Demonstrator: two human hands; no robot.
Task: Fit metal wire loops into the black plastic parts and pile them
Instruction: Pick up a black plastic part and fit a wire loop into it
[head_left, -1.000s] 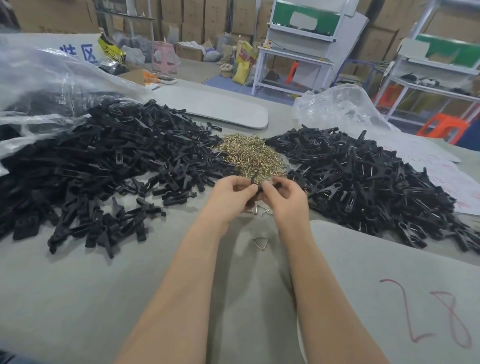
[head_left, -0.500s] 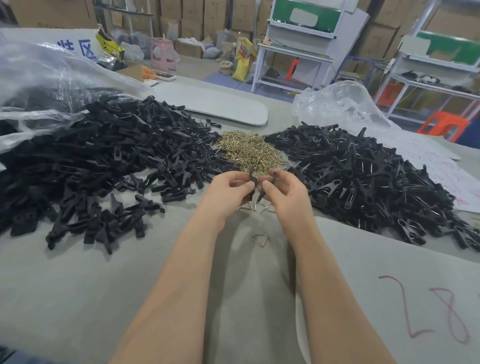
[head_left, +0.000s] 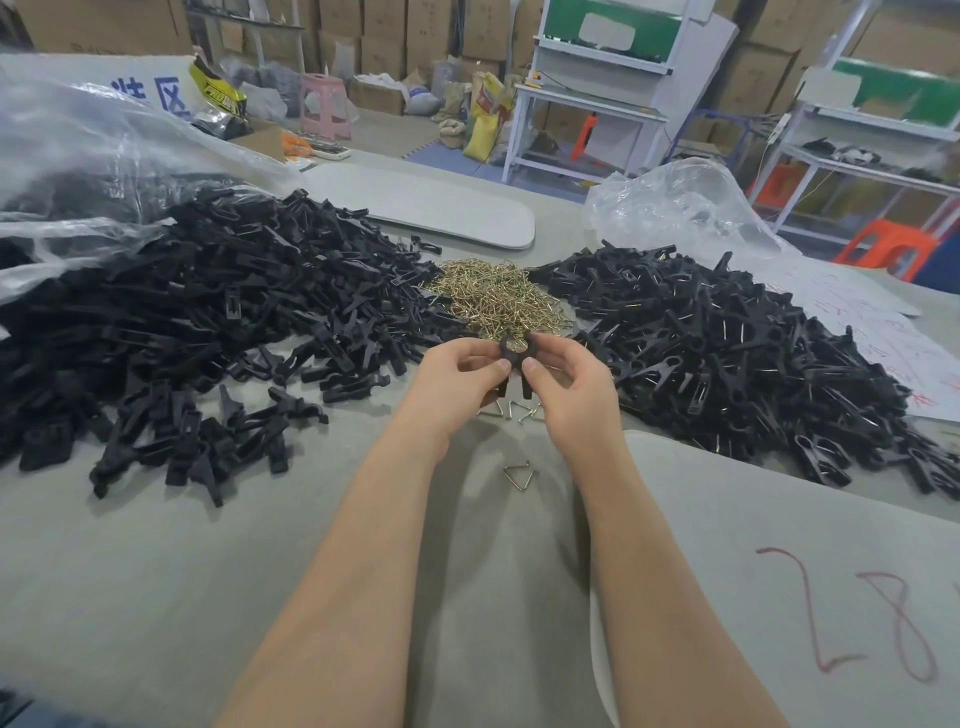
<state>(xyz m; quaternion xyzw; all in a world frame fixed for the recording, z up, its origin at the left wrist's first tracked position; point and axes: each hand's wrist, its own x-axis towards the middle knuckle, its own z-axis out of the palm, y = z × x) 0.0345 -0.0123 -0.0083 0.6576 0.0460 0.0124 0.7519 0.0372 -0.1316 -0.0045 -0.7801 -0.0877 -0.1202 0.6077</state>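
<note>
Nearest, the grey worktop carries a red scrawled number at the near right. A single triangular wire loop lies between the forearms. A little farther on, a few more loose loops lie just under the hands. The left hand and right hand meet above them, each grip closed in a finger-and-thumb pinch on one black plastic part, its two legs pointing down. Just beyond sits the heap of brass wire loops, between a large left pile of black parts and a right pile where wire glints in many pieces. Farther still, clear plastic bags lie at the far left and far right.
</note>
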